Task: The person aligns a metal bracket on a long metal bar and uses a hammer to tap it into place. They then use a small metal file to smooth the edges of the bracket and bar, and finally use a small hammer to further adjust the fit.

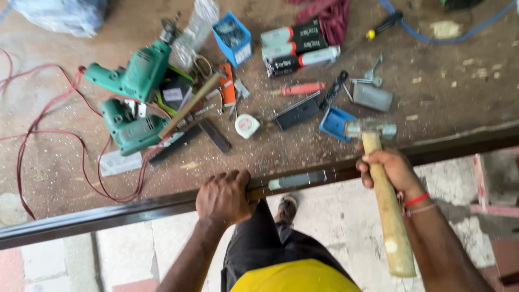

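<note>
Two hands work at the near edge of the worktop (378, 108). From the head view, the left hand (224, 197) wraps its fingers (230, 178) over a chisel (297, 179) lying along the dark edge rail (108, 216). Right hand (392, 170) fingers close around the wooden handle of a hammer (381, 178), its head just above them.
</note>
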